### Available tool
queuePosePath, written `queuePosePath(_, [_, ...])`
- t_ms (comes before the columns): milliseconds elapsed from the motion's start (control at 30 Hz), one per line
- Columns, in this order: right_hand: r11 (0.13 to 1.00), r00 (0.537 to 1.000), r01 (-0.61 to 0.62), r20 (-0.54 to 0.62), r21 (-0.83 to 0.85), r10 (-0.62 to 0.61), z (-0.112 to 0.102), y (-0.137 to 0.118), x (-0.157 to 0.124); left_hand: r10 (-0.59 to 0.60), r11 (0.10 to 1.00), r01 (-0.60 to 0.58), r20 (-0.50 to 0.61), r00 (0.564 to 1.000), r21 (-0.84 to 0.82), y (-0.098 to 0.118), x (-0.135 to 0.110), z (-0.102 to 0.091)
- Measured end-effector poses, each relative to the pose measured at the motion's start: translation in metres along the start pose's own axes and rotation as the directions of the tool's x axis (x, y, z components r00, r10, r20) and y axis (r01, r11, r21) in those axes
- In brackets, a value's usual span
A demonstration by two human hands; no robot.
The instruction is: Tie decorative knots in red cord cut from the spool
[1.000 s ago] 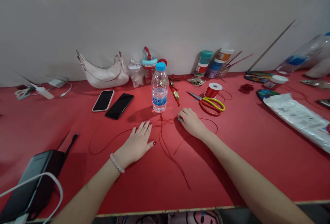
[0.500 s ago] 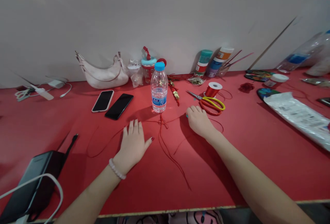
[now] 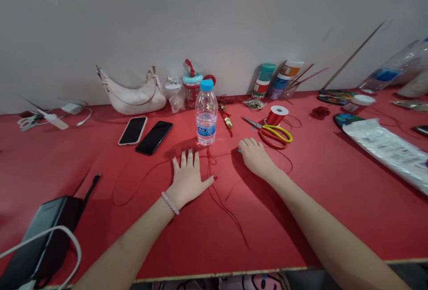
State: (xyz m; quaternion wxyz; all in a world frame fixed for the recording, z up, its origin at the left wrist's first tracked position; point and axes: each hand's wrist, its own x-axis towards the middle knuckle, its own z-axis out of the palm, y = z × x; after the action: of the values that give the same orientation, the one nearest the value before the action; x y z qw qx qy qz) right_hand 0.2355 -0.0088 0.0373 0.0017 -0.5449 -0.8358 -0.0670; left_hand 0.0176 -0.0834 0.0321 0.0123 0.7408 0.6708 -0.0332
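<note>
My left hand [image 3: 187,178] lies flat on the red table with its fingers spread, over part of a thin red cord [image 3: 230,212]. Its thumb reaches the hanging strands. The cord is looped and knotted below a water bottle [image 3: 206,118] with a blue cap, and its strands trail toward the table's front edge. One length runs right to my right hand [image 3: 254,158], which rests closed on the table with curled fingers. A bit of teal shows at its fingertips; what it grips is mostly hidden. Scissors [image 3: 272,133] with yellow and red handles lie just beyond it.
A red thread spool [image 3: 277,115] stands behind the scissors. Two phones [image 3: 154,137] lie left of the bottle, before a white handbag [image 3: 133,91]. A black power bank [image 3: 47,227] sits at the near left, a plastic-wrapped package [image 3: 384,147] at the right. A grey partition [image 3: 214,31] closes off the back.
My left hand has slid right and slightly away from me, closer to the knotted cord, fingers spread wider. My right hand has shifted slightly left.
</note>
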Motion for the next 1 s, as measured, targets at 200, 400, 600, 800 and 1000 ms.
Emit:
queuePosePath(200, [0.997,0.997,-0.06,0.042,-0.045,0.062,-0.004,0.005,-0.003,-0.106,0.992,0.108,-0.032,0.994,0.07,0.005,-0.004,-0.003])
queuePosePath(400, [0.999,0.999,-0.029,0.045,-0.015,0.03,-0.005,-0.001,-0.003,0.054,0.997,-0.049,-0.095,0.994,0.052,0.006,-0.006,-0.004])
queuePosePath(600, [1.0,0.999,-0.022,0.046,-0.01,0.023,-0.006,-0.001,-0.003,0.072,0.997,-0.068,-0.08,0.994,0.046,0.007,-0.008,-0.005])
queuePosePath(800, [1.0,0.998,-0.02,0.059,-0.016,0.021,-0.01,-0.001,-0.004,-0.071,0.991,0.084,-0.12,0.99,0.102,0.011,-0.011,-0.007])
queuePosePath(1000, [1.0,0.999,0.001,0.052,-0.012,-0.001,-0.007,-0.002,-0.003,0.161,0.987,-0.158,-0.098,0.982,0.042,0.01,-0.01,-0.005])
